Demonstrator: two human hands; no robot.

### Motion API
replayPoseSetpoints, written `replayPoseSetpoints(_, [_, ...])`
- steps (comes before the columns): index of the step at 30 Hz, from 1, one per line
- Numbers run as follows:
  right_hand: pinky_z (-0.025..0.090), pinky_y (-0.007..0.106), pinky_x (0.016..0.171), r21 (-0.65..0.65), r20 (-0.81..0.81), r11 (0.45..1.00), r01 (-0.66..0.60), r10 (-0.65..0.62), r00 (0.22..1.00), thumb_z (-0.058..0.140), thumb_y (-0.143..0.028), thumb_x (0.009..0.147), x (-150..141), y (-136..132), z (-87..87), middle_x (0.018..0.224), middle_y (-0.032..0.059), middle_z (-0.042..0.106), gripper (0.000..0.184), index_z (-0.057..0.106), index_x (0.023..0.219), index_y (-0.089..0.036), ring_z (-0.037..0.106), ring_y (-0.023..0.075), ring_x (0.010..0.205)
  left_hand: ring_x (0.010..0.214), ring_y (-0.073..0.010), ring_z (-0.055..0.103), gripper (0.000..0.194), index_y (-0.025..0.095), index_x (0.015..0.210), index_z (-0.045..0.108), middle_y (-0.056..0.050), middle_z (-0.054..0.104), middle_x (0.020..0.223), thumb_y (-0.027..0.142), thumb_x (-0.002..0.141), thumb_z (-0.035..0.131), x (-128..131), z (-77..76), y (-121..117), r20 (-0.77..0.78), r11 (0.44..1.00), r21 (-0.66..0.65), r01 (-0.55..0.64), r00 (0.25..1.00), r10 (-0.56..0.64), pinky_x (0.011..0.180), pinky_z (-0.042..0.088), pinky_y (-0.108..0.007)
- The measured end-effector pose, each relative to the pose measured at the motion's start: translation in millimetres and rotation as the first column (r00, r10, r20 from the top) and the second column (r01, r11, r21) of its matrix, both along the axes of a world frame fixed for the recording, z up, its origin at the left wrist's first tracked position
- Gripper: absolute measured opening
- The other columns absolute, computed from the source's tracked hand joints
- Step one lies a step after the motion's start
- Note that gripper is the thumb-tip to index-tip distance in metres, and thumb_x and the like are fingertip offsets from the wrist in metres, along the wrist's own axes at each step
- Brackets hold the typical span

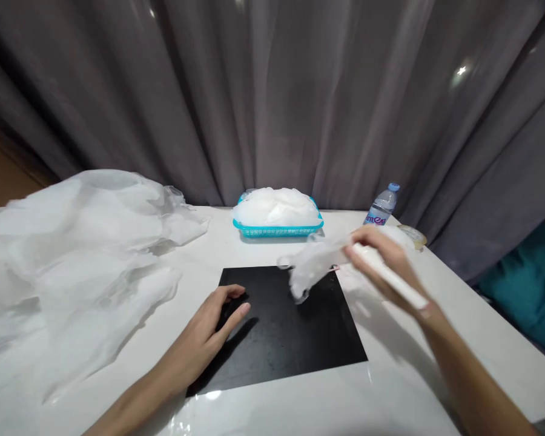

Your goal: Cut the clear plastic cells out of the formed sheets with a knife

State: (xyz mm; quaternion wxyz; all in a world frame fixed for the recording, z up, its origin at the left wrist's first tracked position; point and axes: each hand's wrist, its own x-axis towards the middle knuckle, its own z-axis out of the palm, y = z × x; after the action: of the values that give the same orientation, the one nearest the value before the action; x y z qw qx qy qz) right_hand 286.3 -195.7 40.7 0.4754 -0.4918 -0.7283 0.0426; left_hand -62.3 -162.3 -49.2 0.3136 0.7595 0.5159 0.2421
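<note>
My left hand (218, 318) is over the left side of a black rectangular mat (281, 339), thumb and fingers apart, holding nothing. Whether its fingertips touch the mat I cannot tell. On the right, my right hand (386, 260) is raised beyond the mat's right edge, closed around a white pen-like tool (393, 278) that slants back toward the wrist. A thin, translucent white scrap (315, 266) hangs from the same hand over the mat's far right part, blurred by motion. Small specks lie near the mat's far right corner.
Crumpled translucent white sheets (91, 242) cover the table's left side. A turquoise basket (277, 231) heaped with white material (279, 206) stands at the back. Behind my right hand are a water bottle (381, 206) and a round yellowish object (413, 236). A grey curtain (281, 103) hangs behind the table.
</note>
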Motion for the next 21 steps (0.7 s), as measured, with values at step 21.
replayPoseSetpoints(21, [0.05, 0.044, 0.08, -0.299, 0.354, 0.664, 0.686, -0.59, 0.726, 0.067, -0.062, 0.085, 160.4, 32.7, -15.7, 0.102, 0.0177, 0.076, 0.044, 0.075, 0.093, -0.019, 0.07, 0.0361, 0.098, 0.131, -0.0303, 0.059, 0.04, 0.027, 0.13, 0.055, -0.008, 0.064, 0.134, 0.057, 0.105, 0.049, 0.2, 0.8, -0.5, -0.002, 0.999, -0.015, 0.028, 1.0, -0.029, 0.113, 0.046, -0.048])
